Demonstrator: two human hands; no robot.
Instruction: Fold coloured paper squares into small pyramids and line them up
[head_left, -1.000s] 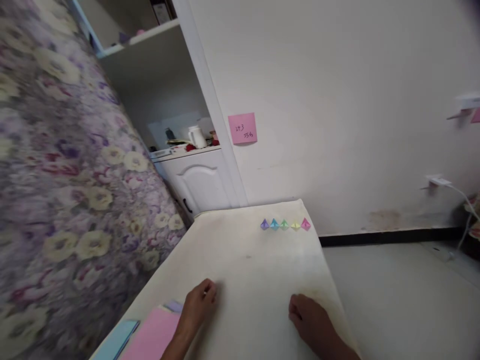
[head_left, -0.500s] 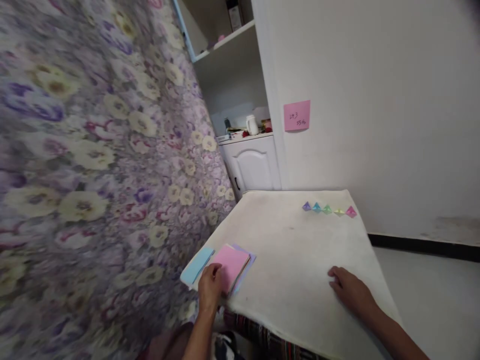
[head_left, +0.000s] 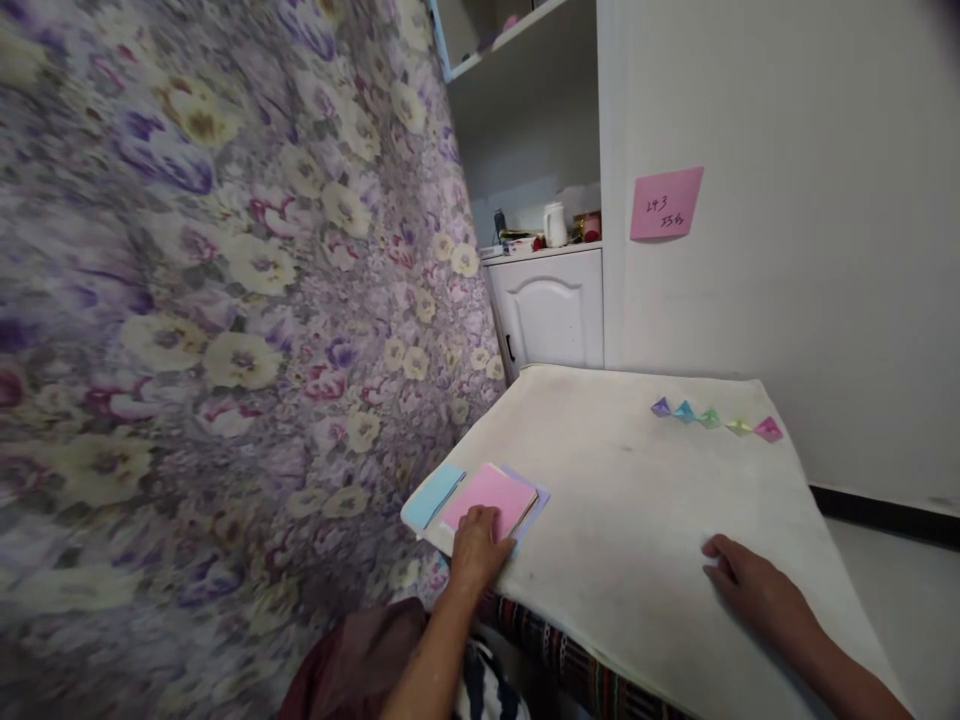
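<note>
both forearms are bare down to the left hand [head_left: 480, 545] and right hand [head_left: 750, 590]; below the near edge of the desk [head_left: 615, 480] shows maroon cloth [head_left: 360, 655] (worn over the lap, it seems) beside black-and-white stripes [head_left: 480, 692].

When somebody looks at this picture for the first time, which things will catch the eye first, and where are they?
The large flowered fabric fills the whole left side. On the white table, a row of five small coloured paper shapes lies near the far right corner, and the left hand rests on a pink paper stack at the near left edge.
</note>
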